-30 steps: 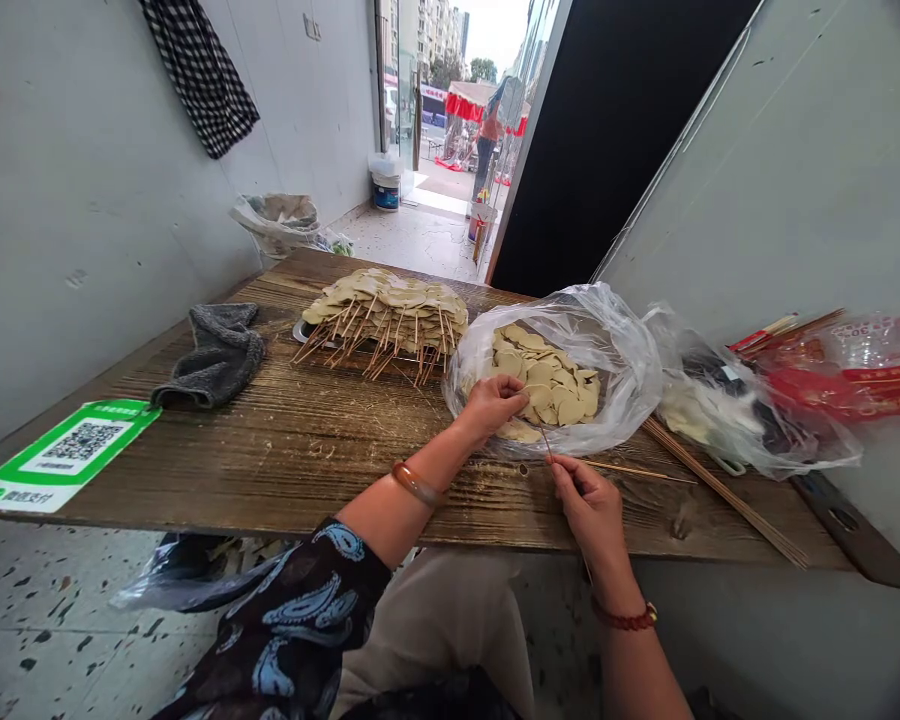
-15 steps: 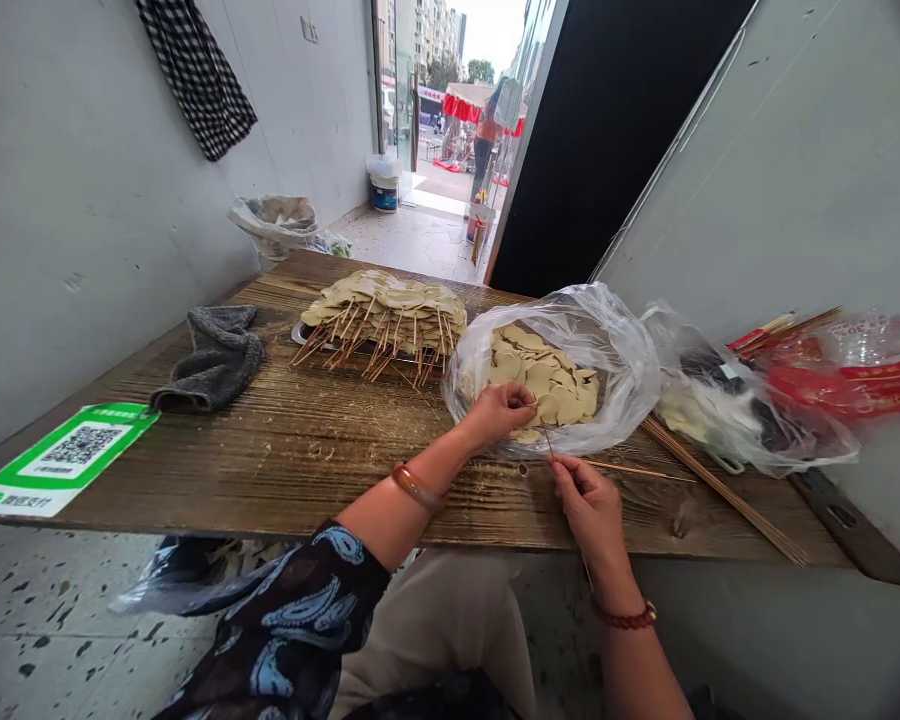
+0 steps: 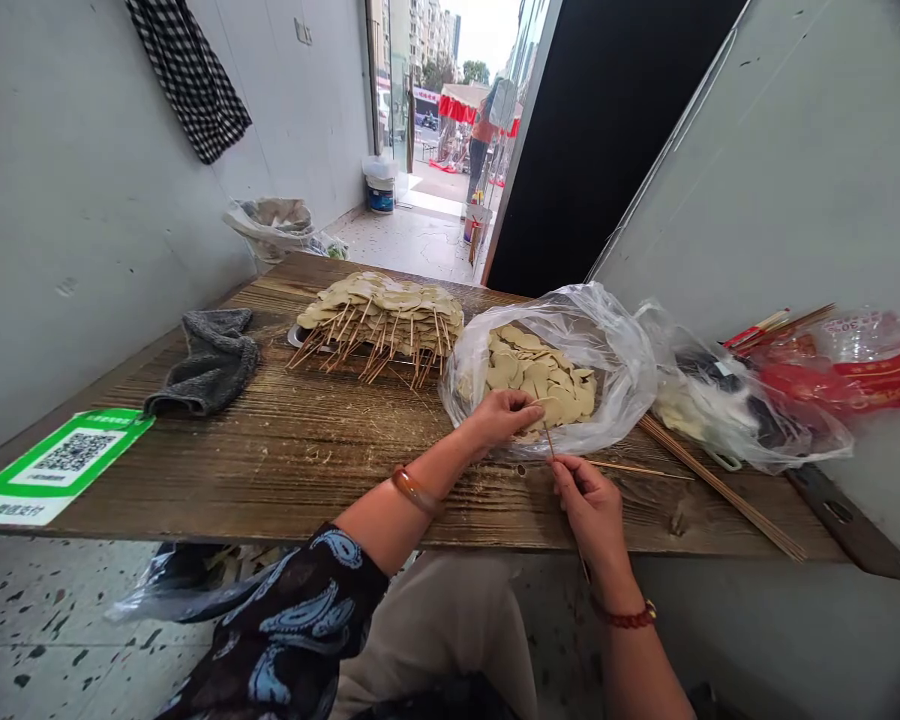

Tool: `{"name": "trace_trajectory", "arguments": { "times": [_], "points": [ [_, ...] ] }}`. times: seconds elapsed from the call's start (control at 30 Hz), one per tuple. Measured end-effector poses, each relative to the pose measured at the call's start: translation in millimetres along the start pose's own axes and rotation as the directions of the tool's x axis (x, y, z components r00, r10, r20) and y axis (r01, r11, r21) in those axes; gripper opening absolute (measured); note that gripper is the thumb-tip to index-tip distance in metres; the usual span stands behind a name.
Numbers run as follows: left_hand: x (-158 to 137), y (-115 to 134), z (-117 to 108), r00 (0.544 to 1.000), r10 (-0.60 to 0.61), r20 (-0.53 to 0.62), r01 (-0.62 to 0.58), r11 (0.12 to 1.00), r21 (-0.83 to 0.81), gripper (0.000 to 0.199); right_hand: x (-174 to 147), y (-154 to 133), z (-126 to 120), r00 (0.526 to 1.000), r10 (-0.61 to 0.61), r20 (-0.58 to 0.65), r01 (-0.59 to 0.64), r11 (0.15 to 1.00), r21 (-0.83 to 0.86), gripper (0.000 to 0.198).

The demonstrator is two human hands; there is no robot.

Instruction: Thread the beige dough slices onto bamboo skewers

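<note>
My left hand (image 3: pixel 504 416) pinches a thin beige slice (image 3: pixel 549 409) of food at the near side of an open clear plastic bag (image 3: pixel 624 372). More of these loose, floppy slices (image 3: pixel 551 378) lie heaped in the bag; their exact kind I cannot tell. Just right of and below it, my right hand (image 3: pixel 591 505) is closed on a thin bamboo skewer (image 3: pixel 548 440). The skewer's upper end points up at the held slice; whether it has pierced it I cannot make out. Left of the bag, a stack of skewered slices (image 3: pixel 382 305) rests on a tray, sticks toward me.
A bundle of bare skewers (image 3: pixel 727 490) lies right of the bag, with a single skewer (image 3: pixel 637 468) nearby. Farther right are a plastic bag (image 3: pixel 757 410), red packaging (image 3: pixel 855 380) and a dark flat handle (image 3: pixel 844 515). A grey cloth (image 3: pixel 208 362) and QR-code card (image 3: pixel 64 465) lie left.
My left hand has shifted slightly right, and a slice now shows at its fingertips by the skewer's upper end. My right hand has stayed nearly in place.
</note>
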State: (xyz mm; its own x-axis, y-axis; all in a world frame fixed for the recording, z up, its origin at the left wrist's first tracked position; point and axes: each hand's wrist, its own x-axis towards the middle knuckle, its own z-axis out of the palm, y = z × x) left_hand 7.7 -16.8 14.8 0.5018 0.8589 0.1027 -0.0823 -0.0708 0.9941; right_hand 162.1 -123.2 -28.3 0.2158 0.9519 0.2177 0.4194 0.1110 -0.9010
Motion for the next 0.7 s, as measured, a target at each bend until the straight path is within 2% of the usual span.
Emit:
{"name": "trace_trajectory", "arguments": {
  "times": [0.1,0.2,0.43,0.53,0.6,0.7],
  "points": [
    [0,1,-2,0.999,-0.01,-0.053,0.011,1.0,0.021,0.04,0,0,0,1.0,-0.006,0.006,0.006,1.0,0.003,0.033],
    [0,2,-1,0.999,0.023,-0.031,-0.021,0.997,0.072,0.041,0,0,-1,1.0,-0.013,0.008,0.012,1.0,0.013,0.031],
    [2,-6,11,0.989,0.061,0.137,-0.102,0.945,0.311,0.037,0,2,-2,0.999,0.008,-0.031,-0.007,1.0,0.013,0.032],
    [2,-5,11,0.979,0.078,0.19,-0.139,0.934,0.33,0.03,0,3,-1,0.997,0.034,-0.071,-0.031,0.999,0.043,0.033],
    [4,-2,5,0.99,0.087,0.111,-0.114,0.957,0.268,0.029,1,4,0,0.991,0.071,-0.114,-0.059,0.993,0.107,0.035],
    [8,-1,-9,0.984,0.085,-0.154,-0.054,0.979,0.199,0.031,3,4,2,0.971,0.143,-0.189,-0.093,0.964,0.25,0.037]
  ]
}}
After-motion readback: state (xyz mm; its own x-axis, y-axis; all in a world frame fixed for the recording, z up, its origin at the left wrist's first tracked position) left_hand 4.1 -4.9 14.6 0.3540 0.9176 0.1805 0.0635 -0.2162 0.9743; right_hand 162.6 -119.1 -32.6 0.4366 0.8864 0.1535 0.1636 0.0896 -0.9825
